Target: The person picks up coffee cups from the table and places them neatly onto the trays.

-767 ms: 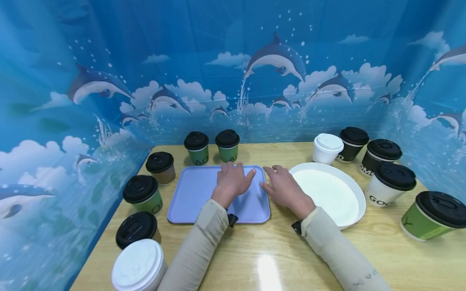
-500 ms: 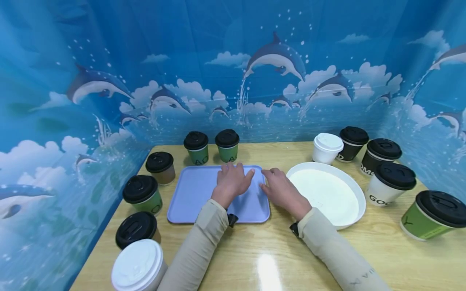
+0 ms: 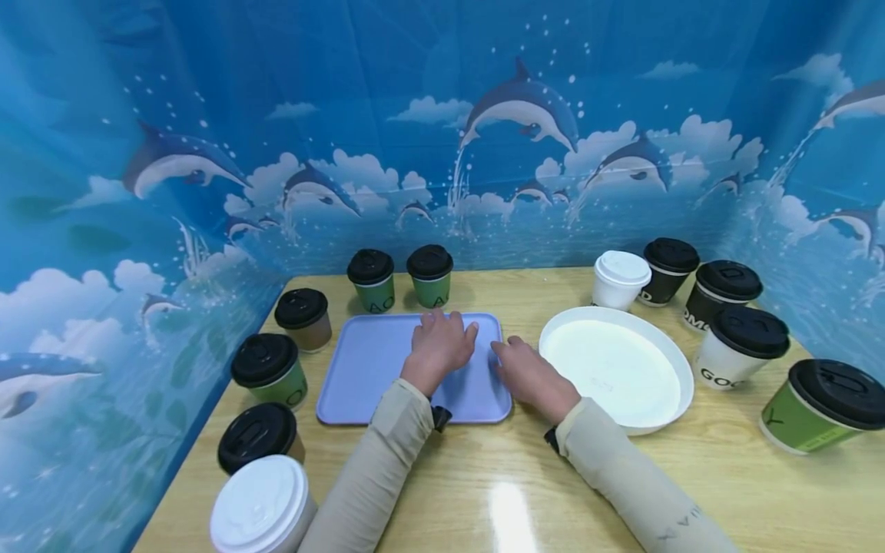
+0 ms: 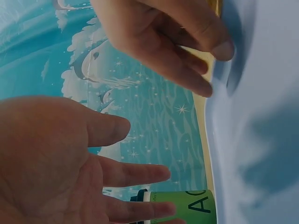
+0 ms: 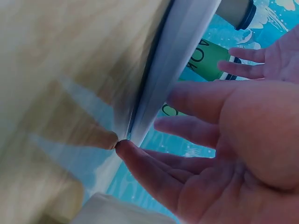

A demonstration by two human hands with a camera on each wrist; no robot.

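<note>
A light purple rectangular tray point(image 3: 373, 361) lies on the table. My left hand point(image 3: 439, 349) is over its right half, palm down with fingers extended; in the left wrist view its thumb and fingers are spread, holding nothing. My right hand point(image 3: 531, 374) is at the tray's right edge. In the right wrist view, one fingertip point(image 5: 122, 145) meets its own reflection on the tabletop just outside the tray's rim point(image 5: 161, 70), while another digit overlaps the rim. The right fingers are gently bent, with gaps between them.
Close right of the right hand stands a round white dish point(image 3: 615, 369). Lidded paper cups line both sides: a white-lidded cup point(image 3: 259, 503) at front left, a green cup point(image 3: 816, 407) at right. Two green cups, one the left cup point(image 3: 373, 280), stand behind the tray.
My right hand has moved left and slightly toward me along the tray's right edge, its fingers drawing closer together. My left hand and the tray stay nearly where they were.
</note>
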